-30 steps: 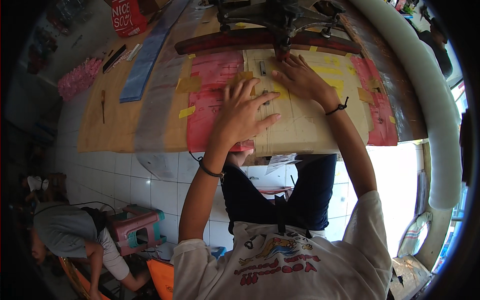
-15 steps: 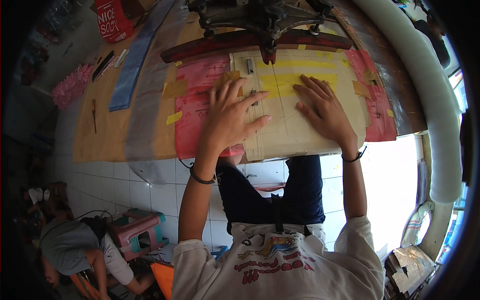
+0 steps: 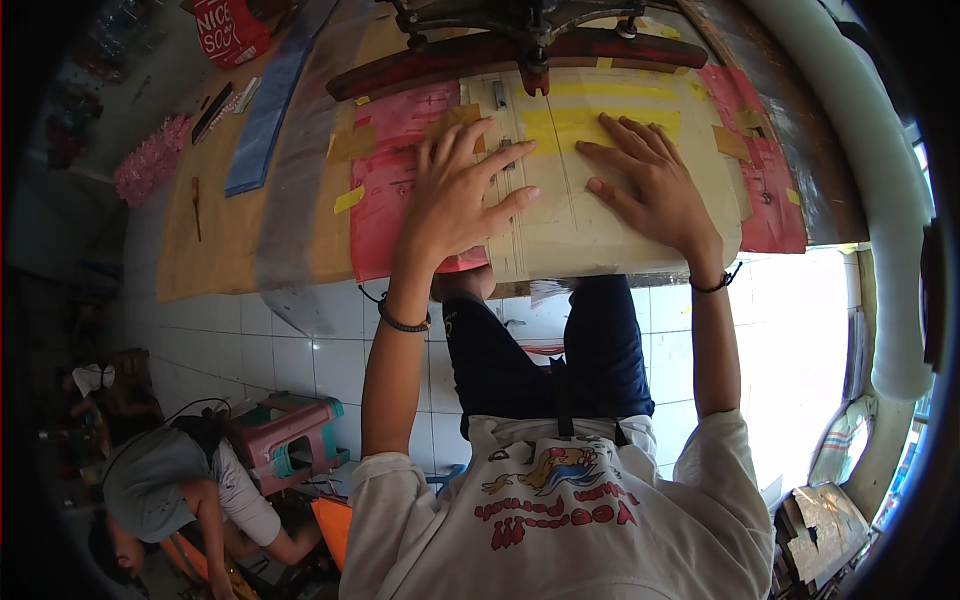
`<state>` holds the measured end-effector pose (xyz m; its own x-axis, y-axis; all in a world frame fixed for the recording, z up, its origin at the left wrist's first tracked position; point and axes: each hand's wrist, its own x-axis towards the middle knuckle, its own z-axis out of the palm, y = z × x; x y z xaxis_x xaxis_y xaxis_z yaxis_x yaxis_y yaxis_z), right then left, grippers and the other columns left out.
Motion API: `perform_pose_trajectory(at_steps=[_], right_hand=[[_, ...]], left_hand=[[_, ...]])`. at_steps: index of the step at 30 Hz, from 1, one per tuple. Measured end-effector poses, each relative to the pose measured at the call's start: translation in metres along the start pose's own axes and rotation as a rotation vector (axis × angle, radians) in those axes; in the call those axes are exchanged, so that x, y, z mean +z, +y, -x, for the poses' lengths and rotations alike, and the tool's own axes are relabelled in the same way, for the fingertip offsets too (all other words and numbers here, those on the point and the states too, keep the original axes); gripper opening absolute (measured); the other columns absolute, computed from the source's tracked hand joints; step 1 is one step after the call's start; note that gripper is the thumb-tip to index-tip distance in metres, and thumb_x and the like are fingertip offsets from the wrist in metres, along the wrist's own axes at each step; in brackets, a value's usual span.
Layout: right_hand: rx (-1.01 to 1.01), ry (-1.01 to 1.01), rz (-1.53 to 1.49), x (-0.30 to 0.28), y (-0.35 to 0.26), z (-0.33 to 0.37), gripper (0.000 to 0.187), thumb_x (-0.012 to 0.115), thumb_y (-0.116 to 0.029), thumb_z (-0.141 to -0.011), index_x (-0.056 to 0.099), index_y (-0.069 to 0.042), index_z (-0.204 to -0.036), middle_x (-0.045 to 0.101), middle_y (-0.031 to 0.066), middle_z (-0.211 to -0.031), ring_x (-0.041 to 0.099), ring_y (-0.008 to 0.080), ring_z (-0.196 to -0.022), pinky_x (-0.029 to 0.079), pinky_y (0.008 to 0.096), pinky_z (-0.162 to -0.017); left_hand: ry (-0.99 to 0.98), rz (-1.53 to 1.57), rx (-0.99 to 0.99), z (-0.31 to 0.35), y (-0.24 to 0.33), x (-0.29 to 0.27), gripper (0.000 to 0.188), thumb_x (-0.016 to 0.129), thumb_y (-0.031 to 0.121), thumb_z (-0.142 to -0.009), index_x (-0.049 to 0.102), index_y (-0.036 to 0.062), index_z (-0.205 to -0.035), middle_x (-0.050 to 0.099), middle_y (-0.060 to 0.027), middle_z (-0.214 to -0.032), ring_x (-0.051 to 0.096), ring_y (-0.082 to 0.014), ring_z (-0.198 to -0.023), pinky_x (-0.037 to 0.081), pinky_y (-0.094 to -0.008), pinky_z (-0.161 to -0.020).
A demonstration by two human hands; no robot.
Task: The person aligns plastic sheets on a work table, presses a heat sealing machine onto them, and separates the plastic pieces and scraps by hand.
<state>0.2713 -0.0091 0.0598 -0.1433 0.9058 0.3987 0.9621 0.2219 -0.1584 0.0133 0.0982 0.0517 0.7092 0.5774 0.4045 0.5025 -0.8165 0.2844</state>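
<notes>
My left hand [image 3: 452, 192] lies with spread fingers across the left edge of a cream, see-through sheet [image 3: 560, 235]. Its thumb and index finger rest on the sheet, beside a small dark metal piece [image 3: 507, 155]. Under its palm side is a red film [image 3: 378, 225] stuck down with brown and yellow tape. My right hand [image 3: 652, 185] is flat on the sheet's right half, fingertips at the yellow tape stripes [image 3: 610, 92]. Neither hand holds anything. Beyond the fingers stands a dark metal frame with a long red bar [image 3: 430, 78], its pointed middle over the sheet.
A wooden table [image 3: 225, 255] carries a blue strip [image 3: 262, 145], a thin wooden-handled tool [image 3: 196, 210] and a red bag [image 3: 230, 35]. A thick white foam roll [image 3: 880, 210] runs down the right. At lower left a person [image 3: 165, 475] bends near a pink stool [image 3: 290, 440].
The whole view has shifted, so the table and metal frame sit higher in the picture. Both hands stay flat on the sheet. The person at lower left has bent lower.
</notes>
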Motion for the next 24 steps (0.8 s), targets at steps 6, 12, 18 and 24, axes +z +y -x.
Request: perform_pose_trajectory(at_steps=[6, 12, 18, 24], right_hand=[[0.000, 0.008, -0.030, 0.0009, 0.0002, 0.0006, 0.042, 0.063, -0.044, -0.096, 0.069, -0.023, -0.132, 0.050, 0.0145, -0.152, 0.044, 0.0364, -0.141, 0.028, 0.0508, -0.120], [0.011, 0.012, -0.035, 0.0010, -0.0013, 0.0019, 0.043, 0.063, -0.045, -0.096, 0.069, -0.023, -0.131, 0.051, 0.0144, -0.151, 0.044, 0.0360, -0.141, 0.028, 0.0507, -0.121], [0.013, 0.017, -0.022, -0.0021, -0.0035, -0.0006, 0.044, 0.063, -0.047, -0.095, 0.070, -0.023, -0.131, 0.051, 0.0142, -0.151, 0.045, 0.0360, -0.141, 0.027, 0.0511, -0.121], [0.031, -0.027, -0.035, -0.0063, -0.0068, -0.0006, 0.043, 0.065, -0.042, -0.096, 0.069, -0.019, -0.132, 0.049, 0.0146, -0.153, 0.042, 0.0357, -0.143, 0.026, 0.0497, -0.122]], left_hand=[[0.001, -0.036, 0.017, 0.0032, -0.0003, 0.0008, 0.050, 0.069, 0.049, -0.090, 0.067, 0.0270, -0.134, 0.047, -0.0157, -0.149, 0.040, -0.0354, -0.139, 0.027, -0.0502, -0.117], [-0.007, -0.025, 0.014, 0.0035, 0.0008, 0.0003, 0.050, 0.069, 0.048, -0.089, 0.067, 0.0273, -0.134, 0.047, -0.0156, -0.149, 0.040, -0.0350, -0.139, 0.027, -0.0504, -0.116], [-0.010, -0.025, 0.005, 0.0021, 0.0012, -0.0026, 0.050, 0.069, 0.048, -0.089, 0.066, 0.0278, -0.135, 0.046, -0.0150, -0.150, 0.039, -0.0347, -0.140, 0.026, -0.0504, -0.117], [-0.015, -0.025, 0.000, 0.0032, 0.0025, -0.0024, 0.050, 0.069, 0.048, -0.089, 0.066, 0.0280, -0.135, 0.045, -0.0142, -0.150, 0.038, -0.0344, -0.140, 0.026, -0.0508, -0.117]])
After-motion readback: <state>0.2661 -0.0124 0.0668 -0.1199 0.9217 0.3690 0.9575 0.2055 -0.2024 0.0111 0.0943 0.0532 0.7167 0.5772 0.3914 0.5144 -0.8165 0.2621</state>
